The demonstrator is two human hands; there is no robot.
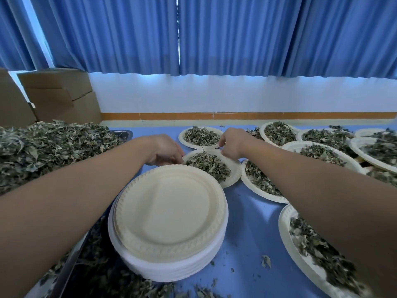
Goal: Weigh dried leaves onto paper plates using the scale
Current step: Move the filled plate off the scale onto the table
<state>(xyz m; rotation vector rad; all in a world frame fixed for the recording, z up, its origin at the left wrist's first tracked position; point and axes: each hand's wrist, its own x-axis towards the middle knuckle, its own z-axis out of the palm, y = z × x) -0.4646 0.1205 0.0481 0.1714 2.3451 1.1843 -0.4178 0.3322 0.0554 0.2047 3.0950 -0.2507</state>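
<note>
Stacked empty plates (169,211) are sitting closest on blue table (253,222). Just behind, L hand (165,152) is gripping left rim of leaf-filled plate (236,171). R hand (231,143) is curling fingers at its far rim, can't tell if gripping. Dried leaves (53,147) are piling at left, more filled plates (289,145) at right.

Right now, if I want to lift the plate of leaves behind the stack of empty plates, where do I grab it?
Pinch the leaf plate by its bare rim on the left and right sides, fingers underneath. The stack of empty plates hides its near edge, and the loose leaves need it kept level.
</note>
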